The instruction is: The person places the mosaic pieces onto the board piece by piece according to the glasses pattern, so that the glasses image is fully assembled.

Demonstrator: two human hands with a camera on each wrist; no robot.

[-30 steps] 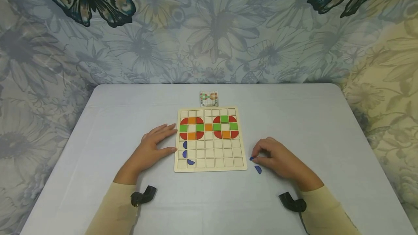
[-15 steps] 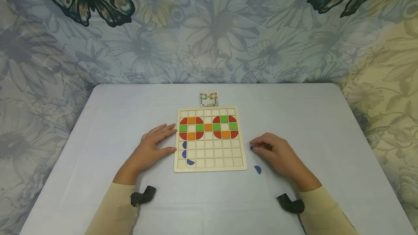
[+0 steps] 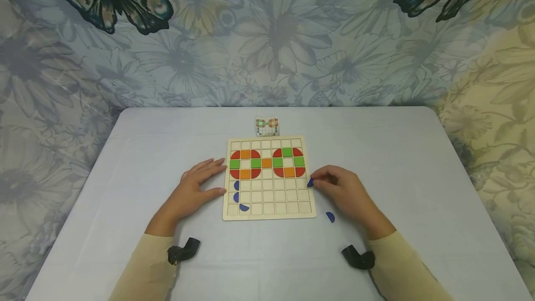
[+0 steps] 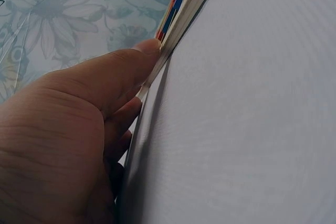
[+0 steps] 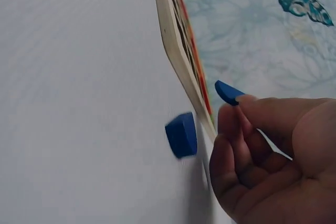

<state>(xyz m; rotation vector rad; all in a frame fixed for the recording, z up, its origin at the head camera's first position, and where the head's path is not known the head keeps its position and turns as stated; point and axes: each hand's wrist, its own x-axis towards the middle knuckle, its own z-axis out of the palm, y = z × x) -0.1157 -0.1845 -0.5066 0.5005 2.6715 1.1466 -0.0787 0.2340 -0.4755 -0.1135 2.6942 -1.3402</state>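
- The right hand (image 3: 344, 194) pinches a small blue piece (image 3: 310, 182) between thumb and fingertips, its grip pressed tight on the piece's edge.
- That blue piece sits at the right edge of the wooden grid board (image 3: 269, 214), level with the row just below the coloured pattern; from the head view I cannot tell whether it touches the board or hangs just above it.
- In the right wrist view the held piece (image 5: 228, 92) juts out past the fingertips (image 5: 247, 109), close beside the board's rim (image 5: 178, 51).
- A second blue piece (image 3: 330, 217) lies loose on the table (image 3: 125, 161), just off the board's lower right corner and near the heel of the right hand.
- The left hand (image 3: 196, 189) rests flat on the table against the board's left edge, fingers spread and straight, holding nothing; the left wrist view shows a fingertip (image 4: 149, 48) pressed to the board's side.
- On the board, two rings of red, orange and green tiles (image 3: 267, 162) fill the rows near the top, joined by an orange tile between them.
- Three blue pieces (image 3: 237, 196) sit in the board's leftmost column, below the left ring.
- A small pattern card (image 3: 267, 126) stands just beyond the board's far edge.
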